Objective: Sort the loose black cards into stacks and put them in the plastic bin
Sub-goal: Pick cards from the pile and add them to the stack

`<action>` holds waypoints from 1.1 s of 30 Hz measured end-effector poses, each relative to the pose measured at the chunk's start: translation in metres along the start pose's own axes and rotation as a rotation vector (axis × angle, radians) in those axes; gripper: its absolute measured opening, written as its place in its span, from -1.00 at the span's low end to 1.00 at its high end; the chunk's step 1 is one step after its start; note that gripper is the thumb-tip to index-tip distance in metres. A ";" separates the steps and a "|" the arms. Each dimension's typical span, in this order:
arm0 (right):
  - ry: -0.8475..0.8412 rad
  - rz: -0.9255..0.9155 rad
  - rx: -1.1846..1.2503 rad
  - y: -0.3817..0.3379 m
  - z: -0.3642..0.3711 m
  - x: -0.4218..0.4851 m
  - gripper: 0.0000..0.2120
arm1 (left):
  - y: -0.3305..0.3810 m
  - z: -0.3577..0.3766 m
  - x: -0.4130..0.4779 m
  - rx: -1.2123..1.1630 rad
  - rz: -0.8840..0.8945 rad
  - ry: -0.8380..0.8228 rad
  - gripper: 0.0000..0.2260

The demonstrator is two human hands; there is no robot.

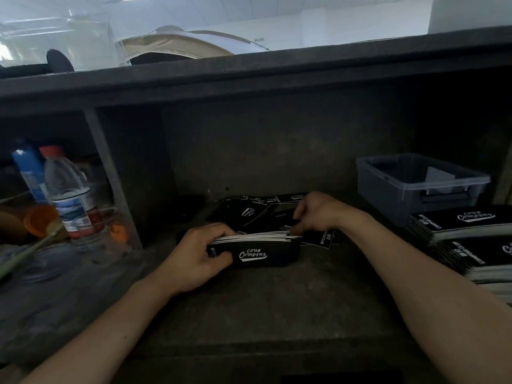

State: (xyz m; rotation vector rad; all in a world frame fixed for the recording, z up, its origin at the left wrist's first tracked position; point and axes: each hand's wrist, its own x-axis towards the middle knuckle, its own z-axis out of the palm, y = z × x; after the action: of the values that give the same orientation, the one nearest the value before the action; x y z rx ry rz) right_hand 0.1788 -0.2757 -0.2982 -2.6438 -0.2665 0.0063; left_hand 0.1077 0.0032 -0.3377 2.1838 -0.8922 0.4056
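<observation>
A stack of black cards [263,252] printed "Club Camping" stands on edge on the dark shelf, its white edges facing up. My left hand [198,256] grips the stack's left end. My right hand [318,213] has its fingers closed at the stack's right end, over the loose cards. Behind the stack, loose black cards [256,213] lie scattered flat. The clear plastic bin [399,187] sits at the right back of the shelf, apart from both hands; something pale shows inside it.
Two finished stacks of black cards [465,225] lie at the right edge, in front of the bin. A vertical divider [110,176] separates a left compartment holding a water bottle [69,192], a blue can [29,170] and orange lids. A dark shelf top overhangs.
</observation>
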 end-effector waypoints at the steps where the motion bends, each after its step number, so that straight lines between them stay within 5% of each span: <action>1: 0.053 -0.006 0.097 0.002 -0.002 0.000 -0.72 | 0.000 0.000 0.000 -0.001 -0.002 0.000 -0.84; 6: 0.351 -0.144 0.737 0.003 -0.028 -0.010 -0.78 | 0.001 0.001 0.000 -0.007 -0.015 0.004 -0.84; 12: 0.473 -0.251 0.795 -0.005 -0.032 -0.013 -0.88 | 0.000 0.000 0.001 0.012 -0.015 0.015 -0.84; 17: 0.208 -0.341 0.561 -0.003 -0.020 -0.011 -0.47 | -0.005 0.000 0.001 0.029 0.003 0.011 -0.78; 24: -0.317 -0.253 0.721 -0.020 -0.001 -0.016 -0.83 | -0.004 0.002 0.000 -0.101 -0.077 0.075 -0.54; 26: -0.213 -0.187 0.823 -0.016 0.000 -0.007 -0.81 | -0.003 0.004 0.000 -0.152 -0.100 0.079 -0.48; 29: 0.143 -0.201 0.337 0.008 0.003 0.009 -0.73 | -0.002 0.004 0.001 -0.057 -0.026 0.044 -0.59; 33: -0.031 -0.177 -0.067 0.018 0.011 0.006 -0.45 | -0.001 0.001 0.001 0.040 0.021 0.023 -0.74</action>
State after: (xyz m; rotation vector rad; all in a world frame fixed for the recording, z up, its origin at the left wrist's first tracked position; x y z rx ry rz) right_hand 0.1879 -0.2855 -0.3159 -2.6784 -0.5191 -0.0200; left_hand 0.1095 0.0027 -0.3383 2.2029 -0.9026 0.4618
